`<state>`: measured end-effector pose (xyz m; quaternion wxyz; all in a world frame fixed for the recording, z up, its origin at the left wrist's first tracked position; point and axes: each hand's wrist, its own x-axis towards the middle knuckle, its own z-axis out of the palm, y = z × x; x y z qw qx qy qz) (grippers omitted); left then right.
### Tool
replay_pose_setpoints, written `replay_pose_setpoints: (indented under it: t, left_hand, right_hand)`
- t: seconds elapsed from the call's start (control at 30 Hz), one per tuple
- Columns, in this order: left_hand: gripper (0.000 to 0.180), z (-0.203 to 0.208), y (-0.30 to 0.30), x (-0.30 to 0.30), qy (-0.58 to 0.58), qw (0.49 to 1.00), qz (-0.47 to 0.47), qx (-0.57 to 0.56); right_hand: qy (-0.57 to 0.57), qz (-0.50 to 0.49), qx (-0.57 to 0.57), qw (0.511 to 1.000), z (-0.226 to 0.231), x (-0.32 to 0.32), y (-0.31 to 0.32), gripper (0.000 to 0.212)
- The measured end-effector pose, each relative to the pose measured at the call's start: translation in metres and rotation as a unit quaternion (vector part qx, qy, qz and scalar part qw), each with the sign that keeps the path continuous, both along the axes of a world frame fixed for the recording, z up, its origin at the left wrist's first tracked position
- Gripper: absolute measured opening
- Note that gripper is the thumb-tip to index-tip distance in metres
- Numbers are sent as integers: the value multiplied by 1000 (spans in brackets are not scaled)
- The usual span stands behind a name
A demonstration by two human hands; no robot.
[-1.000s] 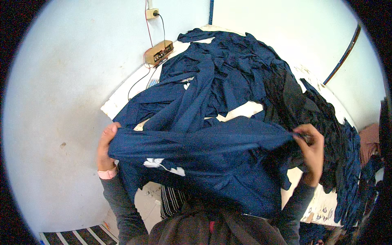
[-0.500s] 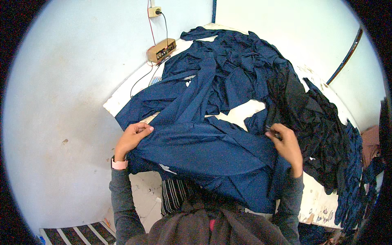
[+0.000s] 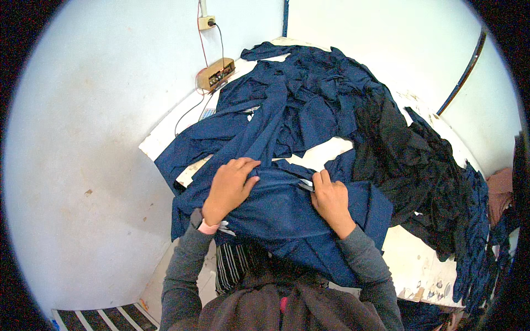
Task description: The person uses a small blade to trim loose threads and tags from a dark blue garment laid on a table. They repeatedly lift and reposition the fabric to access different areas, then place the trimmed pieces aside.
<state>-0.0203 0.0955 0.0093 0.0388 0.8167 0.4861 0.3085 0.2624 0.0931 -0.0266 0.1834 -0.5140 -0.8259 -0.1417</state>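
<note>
A navy blue garment (image 3: 270, 212) lies spread across the near side of the table and hangs over its edge toward me. My left hand (image 3: 229, 187) is on its upper left part, with fingers and thumb curled on a fold of the cloth. To the right, my right hand (image 3: 330, 201) is closed in a fist over the same garment. Small thread snips (image 3: 306, 184) seem to stick out of that fist, their pale tip pointing left along the seam; the handle is hidden. A white tag (image 3: 224, 228) shows beside my left wrist.
A heap of navy garments (image 3: 320, 88) covers the far side of the white table (image 3: 398, 251). Black cloth (image 3: 397, 160) lies at right. A brown box with wires (image 3: 216, 74) stands at the far left against the wall, below a socket (image 3: 206, 22).
Both hands have moved inward, closer together over the garment. The left has left the garment's left edge; the right has moved left with the snips, whose pale tip now shows.
</note>
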Motion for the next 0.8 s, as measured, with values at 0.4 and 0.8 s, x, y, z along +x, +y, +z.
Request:
replay_pose_setpoints:
  t: [0.4,0.8]
  left_hand:
    - [21,29,-8,26,-560,717,-131,-393]
    - [14,74,-39,-20,-379,810,-133,-427]
  right_hand:
    - [429,82,-329,837,55,44,-15,28]
    - [388,222,-552,704,117,10,-45,23]
